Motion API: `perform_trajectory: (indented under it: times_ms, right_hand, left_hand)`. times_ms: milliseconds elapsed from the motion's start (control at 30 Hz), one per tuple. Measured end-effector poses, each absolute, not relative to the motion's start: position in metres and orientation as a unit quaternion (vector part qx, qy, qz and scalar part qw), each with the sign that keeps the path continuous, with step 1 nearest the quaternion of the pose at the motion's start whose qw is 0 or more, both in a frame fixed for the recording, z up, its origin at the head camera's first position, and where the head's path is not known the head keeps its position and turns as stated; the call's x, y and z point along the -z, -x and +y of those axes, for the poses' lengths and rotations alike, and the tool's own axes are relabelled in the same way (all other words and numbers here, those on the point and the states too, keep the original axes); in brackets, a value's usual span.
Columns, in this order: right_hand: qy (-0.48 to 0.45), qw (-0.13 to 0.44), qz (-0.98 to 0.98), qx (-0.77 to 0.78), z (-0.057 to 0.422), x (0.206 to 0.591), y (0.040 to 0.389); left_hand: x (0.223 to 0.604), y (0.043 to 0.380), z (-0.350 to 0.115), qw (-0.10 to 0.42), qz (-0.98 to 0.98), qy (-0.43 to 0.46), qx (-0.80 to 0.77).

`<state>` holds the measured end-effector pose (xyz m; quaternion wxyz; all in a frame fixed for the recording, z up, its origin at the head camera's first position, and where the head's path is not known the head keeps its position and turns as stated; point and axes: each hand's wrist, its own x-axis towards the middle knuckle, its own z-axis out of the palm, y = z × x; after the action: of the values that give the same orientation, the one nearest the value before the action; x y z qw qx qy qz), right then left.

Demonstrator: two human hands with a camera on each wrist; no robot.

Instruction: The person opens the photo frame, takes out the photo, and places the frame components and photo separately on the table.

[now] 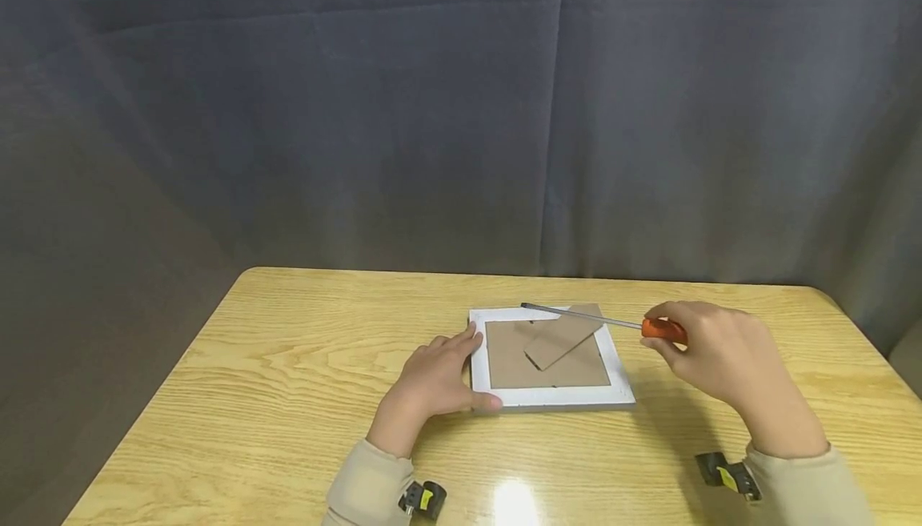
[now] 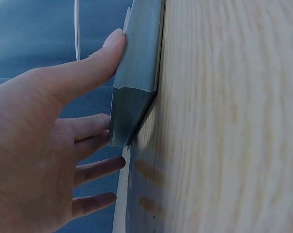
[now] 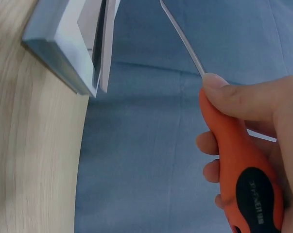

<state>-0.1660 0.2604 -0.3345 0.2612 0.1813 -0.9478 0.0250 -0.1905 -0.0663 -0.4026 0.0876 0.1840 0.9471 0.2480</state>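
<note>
A picture frame lies face down on the table, its white-bordered back with a brown backing board upward. A brown stand flap slants up from that board. My left hand rests at the frame's near left corner, thumb on the near edge and fairly straight fingers along the left side. My right hand grips the orange handle of a screwdriver, right of the frame. Its metal shaft points left, passing over the flap in the head view, with the tip over the far white border.
The wooden table extends around the frame on all sides. Behind its far edge hangs a dark grey-blue curtain. Small black devices are strapped at both wrists.
</note>
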Motion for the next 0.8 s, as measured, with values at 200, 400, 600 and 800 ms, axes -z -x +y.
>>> perform_trajectory:
  times_ms: [200,400,600,800]
  right_hand:
    - [-0.161,0.245,-0.956,-0.034,0.27,0.332,0.165]
    - [-0.131,0.224,-0.965,-0.049,0.282,0.327,0.162]
    - [-0.102,0.222,-0.968,-0.06,0.296,0.324,0.16]
    - [-0.082,0.217,-0.971,-0.063,0.309,0.323,0.159]
  left_hand:
    - [0.403,0.191,-0.067,0.088,0.947,-0.184,-0.248]
    - [0.404,0.193,-0.067,0.091,0.945,-0.186,-0.252]
    - [0.403,0.192,-0.066,0.088,0.948,-0.184,-0.242]
    - [0.403,0.192,-0.067,0.085,0.949,-0.186,-0.242]
